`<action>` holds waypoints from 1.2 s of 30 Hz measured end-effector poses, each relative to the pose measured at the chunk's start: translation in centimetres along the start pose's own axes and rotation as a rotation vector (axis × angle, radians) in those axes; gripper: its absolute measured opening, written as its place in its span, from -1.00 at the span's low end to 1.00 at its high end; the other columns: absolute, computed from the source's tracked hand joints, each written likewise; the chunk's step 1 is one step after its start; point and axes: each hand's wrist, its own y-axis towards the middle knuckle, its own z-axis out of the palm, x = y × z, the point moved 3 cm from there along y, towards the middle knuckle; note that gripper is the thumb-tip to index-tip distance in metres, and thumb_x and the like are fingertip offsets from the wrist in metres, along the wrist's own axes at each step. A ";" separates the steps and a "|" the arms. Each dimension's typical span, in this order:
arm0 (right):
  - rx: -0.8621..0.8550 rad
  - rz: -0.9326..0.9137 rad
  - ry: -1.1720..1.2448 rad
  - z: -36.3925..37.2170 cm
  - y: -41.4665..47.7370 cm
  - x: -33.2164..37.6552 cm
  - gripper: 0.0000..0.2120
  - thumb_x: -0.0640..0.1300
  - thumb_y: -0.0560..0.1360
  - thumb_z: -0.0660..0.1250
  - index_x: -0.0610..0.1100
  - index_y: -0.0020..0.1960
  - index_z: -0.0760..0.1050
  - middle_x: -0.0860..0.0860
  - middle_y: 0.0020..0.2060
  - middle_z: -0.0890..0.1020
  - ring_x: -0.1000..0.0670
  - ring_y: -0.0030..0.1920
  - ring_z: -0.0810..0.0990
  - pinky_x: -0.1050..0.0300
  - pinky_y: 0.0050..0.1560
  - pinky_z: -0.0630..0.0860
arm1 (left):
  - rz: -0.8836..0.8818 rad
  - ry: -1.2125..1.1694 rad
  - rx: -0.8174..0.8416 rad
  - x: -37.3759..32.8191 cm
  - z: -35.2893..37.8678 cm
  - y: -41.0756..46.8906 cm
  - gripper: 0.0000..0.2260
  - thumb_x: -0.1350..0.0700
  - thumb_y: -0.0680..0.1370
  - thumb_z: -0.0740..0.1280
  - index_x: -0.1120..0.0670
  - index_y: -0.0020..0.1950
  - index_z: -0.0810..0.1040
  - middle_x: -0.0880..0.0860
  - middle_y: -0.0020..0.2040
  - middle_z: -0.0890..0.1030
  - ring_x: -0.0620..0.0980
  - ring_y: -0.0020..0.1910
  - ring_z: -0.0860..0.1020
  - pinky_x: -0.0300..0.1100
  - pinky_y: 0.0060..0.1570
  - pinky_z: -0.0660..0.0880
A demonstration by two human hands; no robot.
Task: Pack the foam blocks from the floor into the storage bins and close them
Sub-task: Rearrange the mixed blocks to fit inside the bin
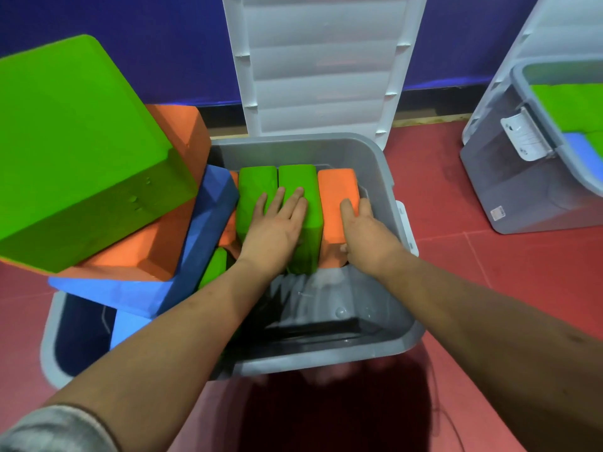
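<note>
A grey storage bin (375, 350) stands open on the red floor, its white lid (323, 66) upright behind it. Inside, two green foam blocks (297, 181) and an orange block (334, 187) stand on edge side by side at the far end. My left hand (277, 223) lies flat on the two green blocks with straight fingers. My right hand (362, 223) grips the orange block's right edge, thumb on top and fingers down its side. A stack of a green (81, 141), an orange (140, 249) and a blue block (182, 282) leans over the bin's left rim.
A second grey bin (522, 177) with its lid open stands at the right, holding green and blue blocks. A dark blue wall runs behind both bins. Red floor mat lies to the right and in front of the near bin.
</note>
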 end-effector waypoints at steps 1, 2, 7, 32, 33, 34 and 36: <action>-0.032 0.022 -0.015 0.0 -0.1 0.0 -0.36 -0.30 0.50 0.31 -0.22 0.47 0.07 -0.30 0.38 0.17 -0.29 0.12 0.53 -0.06 0.04 0.51 | 0.000 -0.013 0.007 -0.2 0.0 -0.1 -0.32 0.09 0.38 0.52 0.23 0.44 0.38 0.16 0.51 0.33 0.29 0.45 0.33 0.25 0.38 0.27; -0.078 0.043 -0.045 0.0 -0.2 0.0 -0.40 -0.35 0.51 0.25 -0.23 0.48 0.08 -0.32 0.42 0.15 -0.29 0.23 0.45 -0.08 0.15 0.47 | 0.006 -0.013 0.001 -0.5 0.0 -0.2 -0.35 0.10 0.39 0.50 0.22 0.43 0.39 0.15 0.50 0.34 0.28 0.45 0.34 0.21 0.36 0.31; -0.269 0.019 -0.221 -1.2 -0.4 0.7 -0.51 -0.38 0.42 0.01 -0.30 0.33 0.30 -0.35 0.36 0.30 -0.30 0.25 0.35 -0.07 0.30 0.29 | 0.010 0.006 -0.105 -1.6 0.0 -1.6 -0.67 0.19 0.50 0.15 0.16 0.25 0.44 0.15 0.33 0.52 0.26 0.29 0.50 0.06 0.01 0.49; -0.224 -0.151 1.178 -17.0 -4.2 19.3 -0.66 0.06 0.43 0.49 -0.15 -0.04 0.47 -0.04 -0.30 0.53 0.07 -0.33 0.46 0.19 -0.28 0.43 | -0.832 -0.661 -0.474 11.2 -22.3 -13.8 -0.50 -0.13 0.60 0.26 0.04 0.48 0.32 0.26 0.34 0.39 0.10 0.28 0.36 -0.26 0.16 0.24; -0.281 -0.185 1.223 -18.1 -4.6 19.0 -0.65 0.04 0.41 0.51 -0.15 -0.01 0.46 -0.10 -0.30 0.55 0.05 -0.33 0.46 0.17 -0.30 0.39 | -0.812 -0.690 -0.531 10.4 -22.8 -13.6 -0.51 -0.12 0.61 0.25 0.05 0.47 0.31 0.23 0.34 0.39 0.03 0.25 0.34 -0.32 0.10 0.22; -0.330 -0.237 1.251 -19.3 -5.1 18.6 -0.64 0.02 0.41 0.51 -0.15 0.02 0.45 -0.12 -0.31 0.56 0.04 -0.32 0.47 0.17 -0.31 0.39 | -0.772 -0.729 -0.570 9.5 -23.1 -13.1 -0.51 -0.11 0.61 0.26 0.06 0.47 0.29 0.21 0.33 0.40 0.00 0.23 0.34 -0.36 0.08 0.21; -0.417 -0.367 1.235 -22.2 -5.9 17.5 -0.66 -0.05 0.42 0.50 -0.13 0.06 0.43 -0.04 -0.32 0.55 0.07 -0.33 0.47 0.22 -0.33 0.40 | -0.665 -0.843 -0.593 7.7 -23.1 -11.9 -0.49 -0.13 0.60 0.28 0.08 0.45 0.27 0.14 0.26 0.46 0.04 0.22 0.41 -0.29 0.14 0.30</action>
